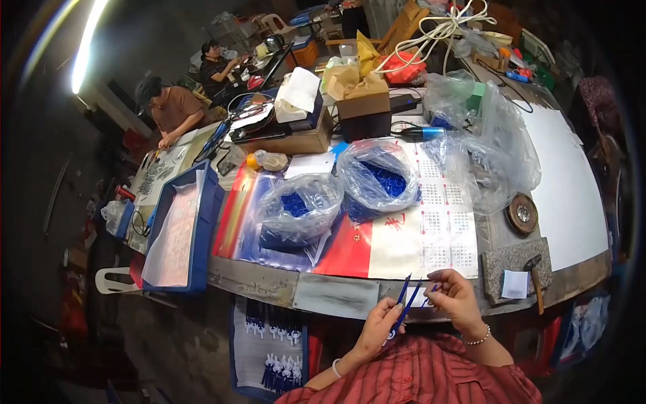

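My left hand (379,330) is closed on a pair of slim, dark blue pointed strips (408,308) that stick up between thumb and fingers. A small white-and-blue piece (390,334) shows below its fingers. My right hand (459,301) pinches a small blue piece (433,288) close to the strips' tips, its exact kind too small to tell. Ahead of my hands stand two clear plastic bags, a left bag (272,214) and a right bag (350,161), both holding small blue pieces. In a blue tray (237,363) below the table edge lie several white-topped blue tassels (282,370).
A blue crate (210,222) lined with paper stands at the left. On the right, a hammer (535,279) lies on a stone slab (494,266) near a round dish (513,214). Boxes (363,114), plastic bags and cables crowd the back. Two other people sit at far left.
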The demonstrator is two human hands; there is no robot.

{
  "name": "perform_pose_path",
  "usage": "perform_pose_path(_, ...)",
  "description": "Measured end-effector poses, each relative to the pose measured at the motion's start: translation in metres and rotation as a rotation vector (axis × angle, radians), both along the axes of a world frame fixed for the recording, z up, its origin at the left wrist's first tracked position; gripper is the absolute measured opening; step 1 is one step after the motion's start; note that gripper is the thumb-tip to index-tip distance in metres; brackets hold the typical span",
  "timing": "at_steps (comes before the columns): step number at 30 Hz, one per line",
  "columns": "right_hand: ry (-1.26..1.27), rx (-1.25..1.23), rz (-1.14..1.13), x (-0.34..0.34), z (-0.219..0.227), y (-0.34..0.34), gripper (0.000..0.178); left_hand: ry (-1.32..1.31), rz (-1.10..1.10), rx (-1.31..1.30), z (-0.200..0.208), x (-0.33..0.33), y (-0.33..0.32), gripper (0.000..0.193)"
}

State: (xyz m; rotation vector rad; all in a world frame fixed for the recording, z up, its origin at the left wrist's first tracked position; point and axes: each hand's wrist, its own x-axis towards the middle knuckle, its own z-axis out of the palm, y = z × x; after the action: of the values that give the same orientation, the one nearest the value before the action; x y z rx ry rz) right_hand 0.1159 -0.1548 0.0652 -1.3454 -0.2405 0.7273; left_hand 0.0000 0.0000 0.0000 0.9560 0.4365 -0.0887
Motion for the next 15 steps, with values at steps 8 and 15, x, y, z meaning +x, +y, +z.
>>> perform_pose_path(8, 0.119, 0.138, -0.012, -0.001, -0.015, -0.009, 0.018, 0.000, -0.068, 0.072, -0.012, 0.012, -0.029, 0.014)
perform_pose_path(15, -0.244, -0.038, 0.011, -0.014, -0.024, -0.009, 0.007, -0.017, -0.043, 0.058, -0.010, 0.016, -0.035, 0.014)
